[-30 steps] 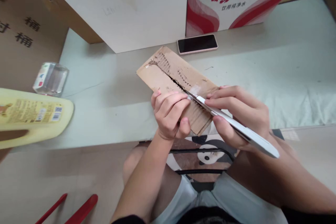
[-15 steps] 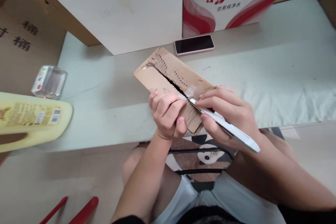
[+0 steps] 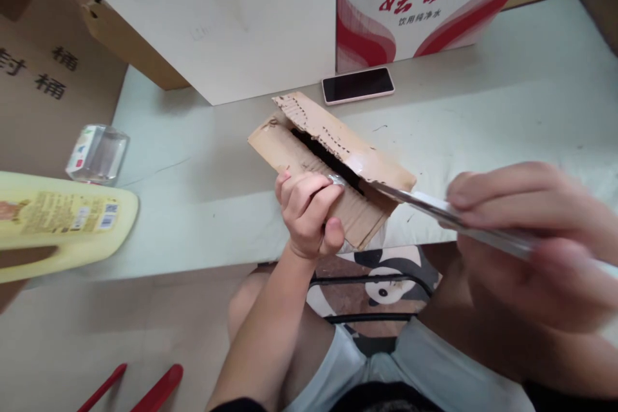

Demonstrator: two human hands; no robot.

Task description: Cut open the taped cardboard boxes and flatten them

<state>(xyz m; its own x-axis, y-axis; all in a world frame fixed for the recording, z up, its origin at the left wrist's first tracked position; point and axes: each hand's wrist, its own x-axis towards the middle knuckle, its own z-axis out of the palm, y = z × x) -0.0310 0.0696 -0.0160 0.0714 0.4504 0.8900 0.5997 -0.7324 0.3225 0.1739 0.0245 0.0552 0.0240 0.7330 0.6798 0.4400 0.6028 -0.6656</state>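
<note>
A small brown cardboard box (image 3: 352,141) lies tilted at the table's front edge, its top split by a long dark gap with torn, ragged edges. My left hand (image 3: 309,209) is closed around the box's near side, beside a shiny bit of clear tape. In my right hand (image 3: 526,225), blurred by motion, is a white utility knife (image 3: 502,238). Its blade points left, and the tip is at the right end of the gap. The far flap stands raised. What is inside the box is dark and cannot be made out.
A phone (image 3: 358,85) lies behind the box, before a white carton (image 3: 270,32) and a red-and-white carton (image 3: 367,13). To the left are a clear container (image 3: 103,154), a yellow jug (image 3: 72,222) and a large brown carton (image 3: 43,51). Red bars (image 3: 157,386) show near the floor.
My right hand has moved off the box to the right, drawing the knife back. The gap has widened and the far flap has lifted. My left hand keeps its hold.
</note>
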